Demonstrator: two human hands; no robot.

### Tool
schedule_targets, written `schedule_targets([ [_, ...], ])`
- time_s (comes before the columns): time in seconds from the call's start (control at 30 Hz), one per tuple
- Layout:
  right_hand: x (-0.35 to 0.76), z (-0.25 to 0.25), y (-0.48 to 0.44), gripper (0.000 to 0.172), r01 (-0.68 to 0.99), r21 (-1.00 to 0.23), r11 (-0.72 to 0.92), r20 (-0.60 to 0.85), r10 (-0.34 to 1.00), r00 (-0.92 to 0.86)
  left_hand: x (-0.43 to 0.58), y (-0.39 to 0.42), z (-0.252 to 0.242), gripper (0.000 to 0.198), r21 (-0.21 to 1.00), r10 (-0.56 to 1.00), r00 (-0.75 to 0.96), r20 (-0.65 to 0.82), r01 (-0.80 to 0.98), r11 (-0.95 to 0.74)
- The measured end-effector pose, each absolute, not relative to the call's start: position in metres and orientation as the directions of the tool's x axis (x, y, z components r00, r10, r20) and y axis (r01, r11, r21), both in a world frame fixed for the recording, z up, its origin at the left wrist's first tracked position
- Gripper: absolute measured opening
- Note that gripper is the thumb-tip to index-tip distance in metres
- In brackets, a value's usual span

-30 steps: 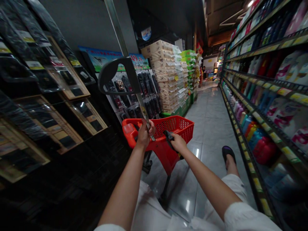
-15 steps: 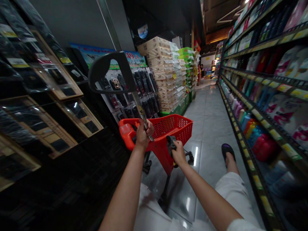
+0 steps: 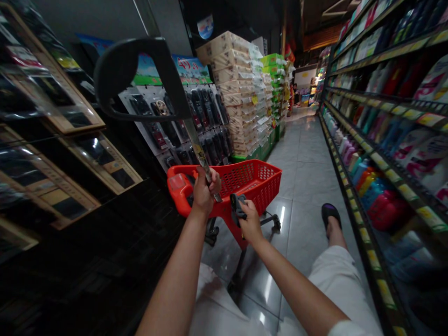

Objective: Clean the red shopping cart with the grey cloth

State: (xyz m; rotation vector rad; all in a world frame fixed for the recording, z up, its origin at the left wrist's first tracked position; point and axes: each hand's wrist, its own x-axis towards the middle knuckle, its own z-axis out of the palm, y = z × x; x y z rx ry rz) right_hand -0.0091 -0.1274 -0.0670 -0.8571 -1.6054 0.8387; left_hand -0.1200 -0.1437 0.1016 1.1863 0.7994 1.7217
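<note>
My left hand (image 3: pixel 204 191) is wrapped round the lower part of a metal pole (image 3: pixel 198 151). The pole leans up and left, and a large dark grey D-shaped loop (image 3: pixel 171 79) sits on it. In my right hand (image 3: pixel 251 221) is a small dark grey piece (image 3: pixel 238 207) whose kind I cannot make out; my fingers close on its right side. Beyond both hands stands a red plastic shopping cart (image 3: pixel 241 179) with a perforated basket. The pole's lower end overlaps the near rim of the cart; whether they touch I cannot tell.
Shelves of bottles (image 3: pixel 381 135) run along the right side. On the left are framed packaged goods (image 3: pixel 105 161) and a rack of hanging dark items (image 3: pixel 206 116). Stacked boxes (image 3: pixel 238 88) line the aisle ahead. My foot in a dark slipper (image 3: pixel 329 214) rests on the tiled floor (image 3: pixel 304 177).
The loop has swung left and upward in view and looks larger. My right hand, with the dark grey piece, has come left toward my left hand. Both hands keep their hold.
</note>
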Motion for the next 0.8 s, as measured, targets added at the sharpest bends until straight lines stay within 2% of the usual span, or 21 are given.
schedule_targets([
  [0.13,-0.004,-0.085,-0.122,0.047,0.069,-0.853,0.517,0.501,0.849,-0.168,-0.119,-0.143,0.101,0.059,0.854,0.905,-0.160,0.394,-0.301,-0.425],
  [0.2,0.003,-0.096,-0.102,0.042,0.092,-0.895,0.436,0.431,0.900,-0.069,-0.119,-0.143,0.101,0.059,0.849,0.903,-0.155,0.402,-0.305,-0.430],
  [0.3,0.014,-0.105,-0.069,0.036,0.115,-0.963,0.242,0.260,0.950,0.175,-0.120,-0.142,0.100,0.060,0.850,0.905,-0.161,0.394,-0.311,-0.426],
  [0.4,0.016,-0.104,-0.046,0.032,0.116,-0.987,0.116,0.143,0.952,0.271,-0.120,-0.141,0.101,0.060,0.855,0.908,-0.168,0.383,-0.308,-0.418],
  [0.63,-0.010,-0.106,-0.061,0.023,0.125,-0.985,0.120,0.151,0.950,0.274,-0.118,-0.141,0.101,0.059,0.855,0.909,-0.181,0.374,-0.313,-0.414],
  [0.8,-0.021,-0.103,-0.092,0.023,0.039,-0.975,0.217,0.221,0.967,0.130,-0.117,-0.140,0.102,0.059,0.856,0.908,-0.177,0.379,-0.306,-0.417],
])
